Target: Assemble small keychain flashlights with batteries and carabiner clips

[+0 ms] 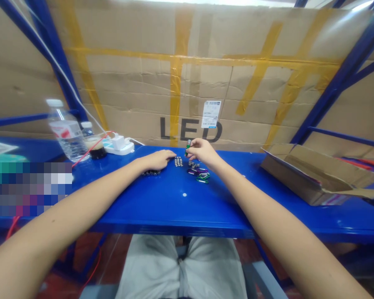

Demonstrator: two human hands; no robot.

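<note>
Pinching green piece [188, 148], right hand [202, 153] (left hand [158, 160] flat), far from table edge [174, 226].

- Worktable [180, 211]: blue painted metal, glossy; one small white dot [184, 194] near its middle.
- Back wall: flattened cardboard sheets [137, 91], joined with strips of yellow tape [175, 83]. Black lettering "LED" [174, 128]; a white printed label [211, 113] overlaps the last letter.
- Rack frame [339, 79]: blue steel struts, slanting on both sides.
- Water bottle [66, 133]: clear plastic, white cap, red-and-white label; far left of the table.
- Smaller bottle [87, 129] just behind it, with a clear cup of dark contents [96, 148] in front.
- White power strip [120, 146], charger plugged in; red cable [87, 153] and white cable [62, 70] run to it.
- Open cardboard box [318, 174]: lying tilted, far right.
</note>
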